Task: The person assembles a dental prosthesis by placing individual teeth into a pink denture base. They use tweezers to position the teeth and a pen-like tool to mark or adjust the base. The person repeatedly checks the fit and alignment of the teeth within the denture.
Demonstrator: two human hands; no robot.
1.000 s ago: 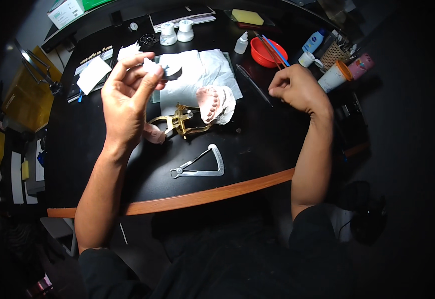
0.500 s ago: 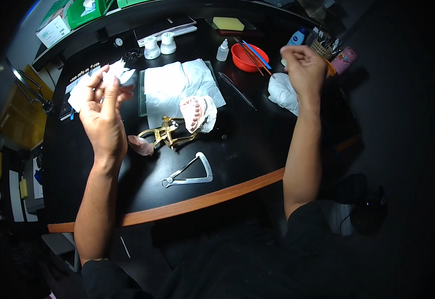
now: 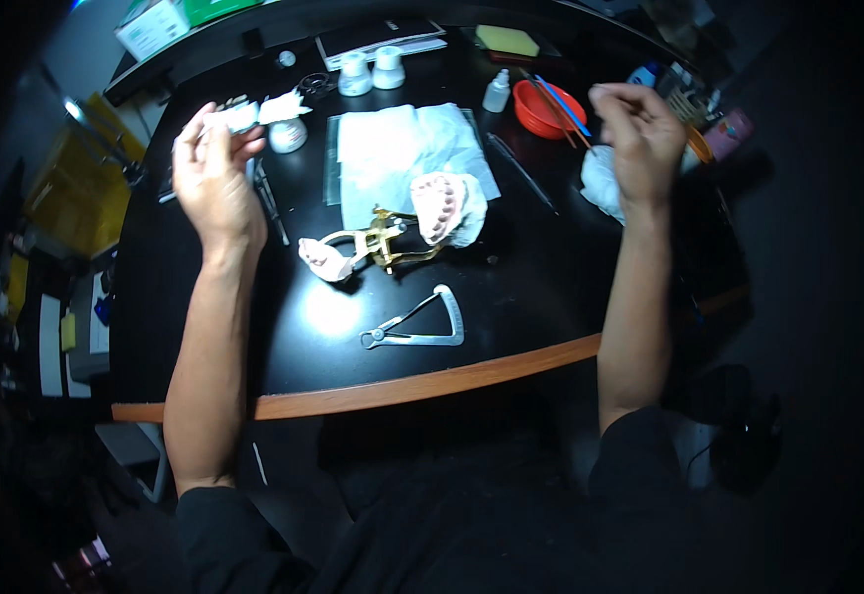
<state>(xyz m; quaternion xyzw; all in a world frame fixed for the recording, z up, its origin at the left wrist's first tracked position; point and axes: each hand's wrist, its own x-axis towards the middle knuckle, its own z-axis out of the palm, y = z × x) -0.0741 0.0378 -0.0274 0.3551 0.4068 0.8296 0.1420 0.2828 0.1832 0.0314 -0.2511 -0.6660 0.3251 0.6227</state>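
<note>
My left hand [image 3: 216,183] is raised over the far left of the desk, closed on a crumpled white tissue [image 3: 281,107] that shows brightly past the fingertips. My right hand [image 3: 640,139] hovers at the far right, its fingers curled together near a wad of white tissue [image 3: 602,183]. Whether anything sits in its fingertips is hidden. Between the arms, a dental plaster model [image 3: 442,210] with a row of teeth is mounted on a brass articulator [image 3: 382,241], which lies spread open; a smaller pinkish-white cast piece [image 3: 323,259] is at its left end. A metal caliper [image 3: 417,325] lies nearer.
A white paper sheet [image 3: 402,139] covers a glass slab. Beyond are white jars [image 3: 355,74], a dropper bottle [image 3: 496,91] and a red bowl [image 3: 541,111] with brushes across it. A black pen [image 3: 521,173] lies right of the sheet. The wooden desk edge [image 3: 432,381] runs in front.
The view has shifted, so the desk things appear further right and higher. Both hands stay raised, the left still with the tissue. A small pale thing at my right fingertips no longer shows.
</note>
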